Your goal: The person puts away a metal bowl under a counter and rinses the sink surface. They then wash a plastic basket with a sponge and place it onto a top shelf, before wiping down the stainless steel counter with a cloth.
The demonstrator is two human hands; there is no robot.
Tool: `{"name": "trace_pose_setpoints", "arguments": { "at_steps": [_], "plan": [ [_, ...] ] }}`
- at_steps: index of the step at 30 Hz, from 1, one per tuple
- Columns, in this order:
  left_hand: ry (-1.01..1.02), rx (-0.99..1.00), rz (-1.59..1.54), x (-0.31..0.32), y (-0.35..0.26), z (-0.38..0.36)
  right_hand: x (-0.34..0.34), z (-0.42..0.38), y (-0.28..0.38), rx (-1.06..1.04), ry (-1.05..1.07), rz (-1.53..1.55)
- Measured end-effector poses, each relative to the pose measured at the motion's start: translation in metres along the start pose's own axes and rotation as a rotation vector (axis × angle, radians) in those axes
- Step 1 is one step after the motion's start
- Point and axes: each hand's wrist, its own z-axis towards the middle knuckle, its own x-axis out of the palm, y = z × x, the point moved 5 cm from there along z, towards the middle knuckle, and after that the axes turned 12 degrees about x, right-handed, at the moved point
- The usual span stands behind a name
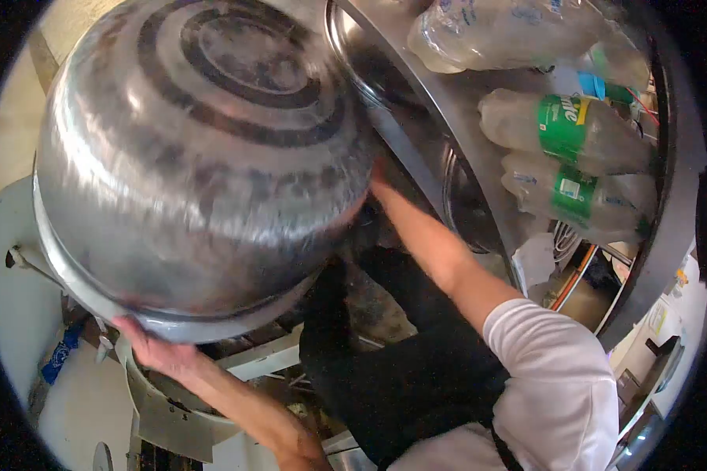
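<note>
At the far left, a blue cloth-like item (60, 355) shows low beside a pale wall. Next comes the person's left hand (161, 351), at the lower edge of a large metal pot (204, 180); its fingers are closed on the rim. The pot fills the upper left and middle, raised in front of the person, tilted, with its ringed bottom turned up and its rim toward the lower left. At its right side is the right hand (378, 179), against the wall of the pot; its fingers are mostly hidden, so I cannot tell how they are bent. Below, dark clothing (416, 377) covers the person's lap and legs, and a white sleeve (558, 357) lies to the right. Farther right, round metalware (459, 192) sits just beside a grey shelf (467, 110). Clear plastic bottles (507, 118) lie on that shelf, two with green labels.
</note>
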Motion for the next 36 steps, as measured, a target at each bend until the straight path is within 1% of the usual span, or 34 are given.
{"name": "trace_pose_setpoints", "arguments": {
  "at_steps": [2, 3, 4, 5, 7, 9, 11, 12, 13, 15, 17, 18, 20, 21, 22, 23, 24, 26, 27, 29, 32, 35, 36],
  "plan": [
    [-0.056, 0.120, 0.063, 0.041, -0.029, -0.009, -0.029, 0.038, 0.016, -0.188, -0.236, -0.196],
    [-0.048, 0.190, 0.130, 0.067, -0.042, -0.018, -0.040, 0.055, 0.019, -0.271, -0.342, -0.278],
    [0.037, 0.300, 0.228, 0.074, -0.048, -0.015, -0.049, 0.070, 0.025, -0.351, -0.444, -0.363],
    [0.112, 0.412, 0.332, 0.076, -0.054, -0.013, -0.049, 0.081, 0.020, -0.303, -0.379, -0.341],
    [0.130, 0.552, 0.559, 0.070, -0.063, -0.013, -0.050, 0.093, 0.026, -0.208, -0.242, -0.290],
    [0.036, 0.598, 0.795, 0.055, -0.074, -0.014, -0.044, 0.091, 0.036, -0.181, -0.249, -0.269],
    [0.373, 1.057, 1.024, 0.077, -0.092, -0.037, -0.025, 0.081, 0.048, -0.198, -0.272, -0.273],
    [0.445, 1.154, 1.027, 0.086, -0.098, -0.046, -0.011, 0.077, 0.050, -0.257, -0.296, -0.237],
    [0.517, 1.250, 1.026, 0.094, -0.103, -0.055, 0.003, 0.074, 0.058, -0.295, -0.253, -0.245],
    [0.254, 1.175, 1.088, 0.085, -0.120, -0.050, 0.029, 0.063, 0.076, -0.355, -0.160, -0.215],
    [0.329, 1.176, 0.977, 0.042, -0.150, -0.026, 0.051, 0.045, 0.089, -0.391, -0.074, -0.119],
    [0.294, 1.238, 1.069, 0.046, -0.158, -0.033, 0.063, 0.035, 0.096, -0.411, -0.038, -0.055],
    [0.208, 1.359, 1.261, 0.058, -0.175, -0.051, 0.085, 0.011, 0.109, -0.492, 0.009, -0.078],
    [0.148, 1.256, 1.072, 0.052, -0.179, -0.049, 0.091, -0.003, 0.119, -0.476, 0.059, -0.045],
    [0.086, 1.244, 1.138, 0.052, -0.182, -0.051, 0.098, -0.012, 0.124, -0.456, 0.108, -0.016],
    [0.023, 1.230, 1.204, 0.055, -0.186, -0.054, 0.102, -0.020, 0.130, -0.488, 0.154, -0.016],
    [-0.039, 1.214, 1.268, 0.056, -0.189, -0.058, 0.110, -0.022, 0.131, -0.519, 0.148, 0.008],
    [0.040, 1.250, 1.162, 0.060, -0.189, -0.071, 0.122, -0.026, 0.133, -0.582, 0.137, 0.053],
    [0.080, 1.265, 1.109, 0.062, -0.190, -0.076, 0.124, -0.030, 0.131, -0.625, 0.071, 0.096],
    [0.077, 1.267, 1.070, 0.057, -0.195, -0.078, 0.125, -0.038, 0.130, -0.719, -0.068, 0.181],
    [0.049, 1.235, 1.027, 0.044, -0.200, -0.080, 0.102, -0.088, 0.137, -0.456, 0.170, 0.345],
    [0.025, 1.151, 0.975, 0.030, -0.201, -0.081, 0.132, -0.121, 0.122, 0.515, 1.106, 0.399],
    [0.017, 1.117, 0.954, 0.025, -0.201, -0.080, 0.123, -0.130, 0.135, 0.501, 1.195, 0.570]
  ]
}}
